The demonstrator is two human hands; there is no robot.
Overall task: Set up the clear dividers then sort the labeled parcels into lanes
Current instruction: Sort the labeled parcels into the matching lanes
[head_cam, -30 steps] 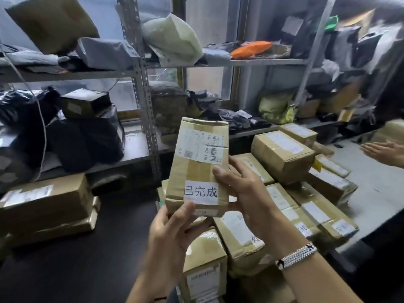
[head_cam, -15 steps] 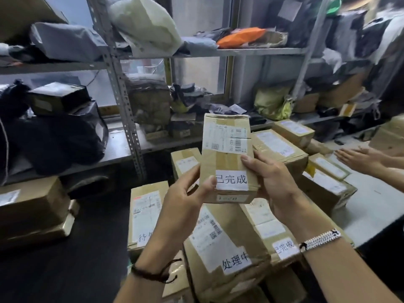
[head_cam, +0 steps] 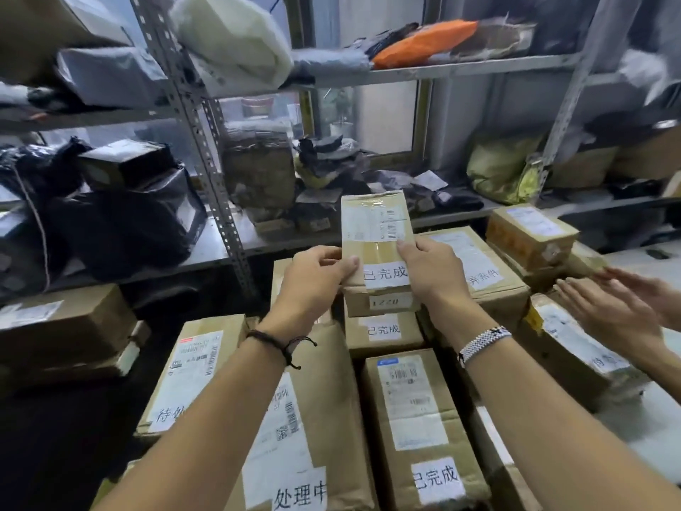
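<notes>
A small cardboard parcel (head_cam: 374,230) with a shipping label and a white sticker reading 已完成 is held at arm's length. My left hand (head_cam: 313,278) grips its left edge and my right hand (head_cam: 431,271) its right edge. It sits on or just above another 已完成 parcel (head_cam: 383,331); a third with that sticker (head_cam: 416,422) lies nearer me. Left of these lie a 处理中 parcel (head_cam: 309,429) and a 待处 parcel (head_cam: 191,374). No clear dividers are visible.
Another person's two hands (head_cam: 615,311) reach in from the right over parcels (head_cam: 575,352). More boxes (head_cam: 530,230) stand behind. Metal shelving (head_cam: 191,116) loaded with bags and boxes rises behind; a stack of boxes (head_cam: 62,326) is at the left.
My hands have carried the 已完成 parcel forward and down, from held up near me to the far end of the 已完成 row. The other person's hands have moved closer.
</notes>
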